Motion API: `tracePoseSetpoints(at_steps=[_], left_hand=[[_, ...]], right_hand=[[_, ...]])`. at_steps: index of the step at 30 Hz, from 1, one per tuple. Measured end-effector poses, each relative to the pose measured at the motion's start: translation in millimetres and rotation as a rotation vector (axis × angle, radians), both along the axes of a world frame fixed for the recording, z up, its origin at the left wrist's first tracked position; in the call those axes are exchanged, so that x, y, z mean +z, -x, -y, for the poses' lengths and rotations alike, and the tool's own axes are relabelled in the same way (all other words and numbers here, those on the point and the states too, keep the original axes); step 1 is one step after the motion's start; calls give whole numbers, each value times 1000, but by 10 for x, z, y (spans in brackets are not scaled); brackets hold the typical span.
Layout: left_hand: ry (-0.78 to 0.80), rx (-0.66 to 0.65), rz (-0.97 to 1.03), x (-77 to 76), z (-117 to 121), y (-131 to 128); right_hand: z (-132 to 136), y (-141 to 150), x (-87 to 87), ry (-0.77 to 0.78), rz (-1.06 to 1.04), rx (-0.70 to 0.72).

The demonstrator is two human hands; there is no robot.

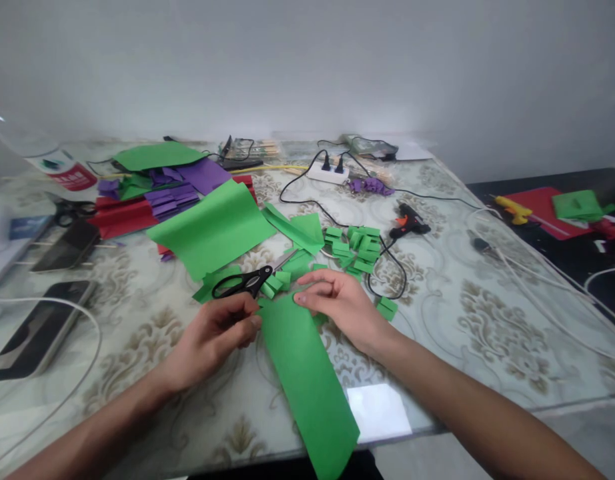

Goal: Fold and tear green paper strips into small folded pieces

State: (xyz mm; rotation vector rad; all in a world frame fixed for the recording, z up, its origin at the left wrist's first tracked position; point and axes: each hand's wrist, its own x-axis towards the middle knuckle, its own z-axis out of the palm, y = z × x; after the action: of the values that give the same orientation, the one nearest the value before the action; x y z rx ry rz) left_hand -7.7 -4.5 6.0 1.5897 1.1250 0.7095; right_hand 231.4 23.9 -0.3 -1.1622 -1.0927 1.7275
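A long strip of green paper (307, 380) stretches from between my hands to past the table's front edge. My right hand (340, 303) pinches its top right corner between thumb and fingers. At the top left corner, my left hand (220, 333) has its thumb and fingertips pressed together on the paper's edge. Black-handled scissors (245, 281) lie just beyond my left hand, blades pointing away to the right. Small folded green paper pieces (357, 248) are heaped beyond my right hand, and a larger green sheet (215, 227) lies behind the scissors.
A black glue gun (409, 221) with its cord rests at right, near a white power strip (328, 172). Purple paper (172, 200) and red paper (122, 219) pile at back left. Phones (42, 327), a bottle (52, 157) and white cables sit around the sides.
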Motion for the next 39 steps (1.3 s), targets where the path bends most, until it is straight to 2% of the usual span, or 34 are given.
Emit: tracePoseSetpoints(at_steps=[8,13,16,23,30,34,39], left_hand=[[-27,42,-28,13,-10,-11],[-34,64,-41,33,-12,-16],[-42,57,-53,41,-21,-14],[-54,71,-56,43,-1,-5],[-74,129,-58,37,-18,9],[-9,56,-10,51,-49,64],[78,-12,2,48,-53,35]], right_hand=[[-4,13,-17,9,-26,-39],[-6,11,-84,76,-6,54],[-4,1,-107,55,26,78],[25,3,-60,2,41,64],[27,-12,-19,7,69,171],[30,-25,-7,12,63,220],[116,33,-29,10,88,352]])
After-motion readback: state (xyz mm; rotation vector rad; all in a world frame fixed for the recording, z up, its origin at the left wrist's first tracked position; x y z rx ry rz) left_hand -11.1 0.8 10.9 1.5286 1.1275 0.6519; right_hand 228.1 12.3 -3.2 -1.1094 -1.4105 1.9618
